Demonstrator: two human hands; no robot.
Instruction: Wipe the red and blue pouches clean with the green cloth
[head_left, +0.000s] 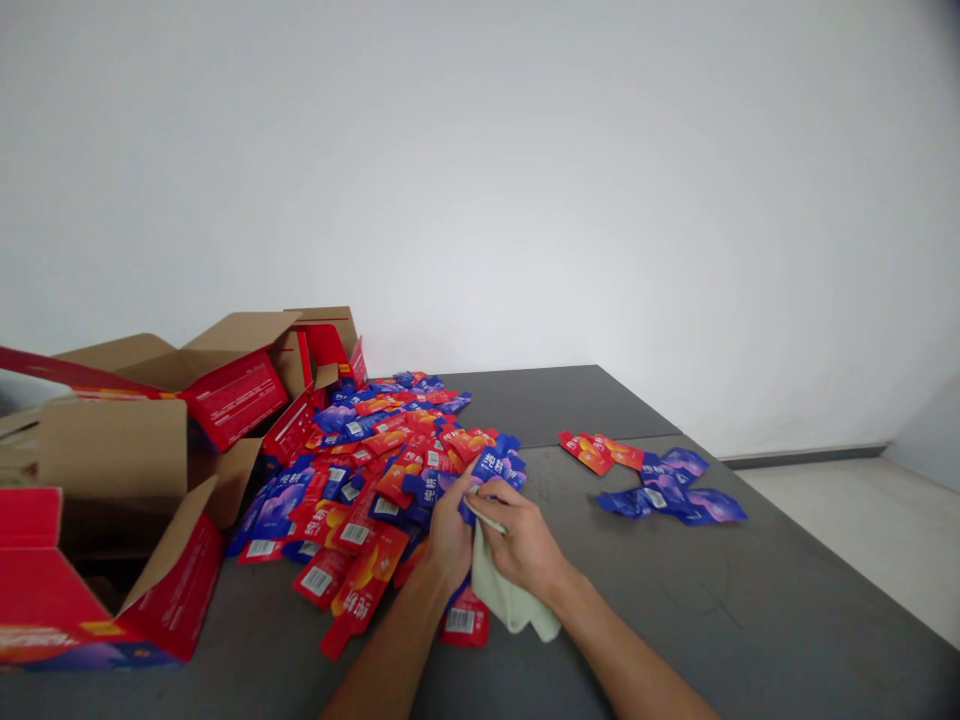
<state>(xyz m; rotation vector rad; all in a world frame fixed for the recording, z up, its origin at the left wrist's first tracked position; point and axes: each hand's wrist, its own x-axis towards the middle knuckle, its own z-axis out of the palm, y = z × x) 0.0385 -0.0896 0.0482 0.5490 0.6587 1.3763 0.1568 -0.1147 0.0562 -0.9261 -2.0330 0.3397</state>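
Observation:
Both hands meet near the middle of the table, at the right edge of a heap of pouches. My left hand (pixel 451 527) is closed round a blue pouch (pixel 491 463) with white lettering, its upper end showing past the fingers. A pale green cloth (pixel 506 595) hangs from my right hand (pixel 521 535), its fingers bent and pressed against the near end of the pouch. The fingers hide where cloth and pouch meet. Beside and beneath the left arm lie red pouches (pixel 367 580) with barcodes, mixed with blue ones.
Open red cardboard boxes (pixel 161 600) stand along the left side. On the right of the dark table (pixel 637 600) lie two red pouches (pixel 589 453) and several blue pouches (pixel 671 490). A white wall (pixel 525 200) rises behind; pale floor (pixel 847 520) shows beyond the right edge.

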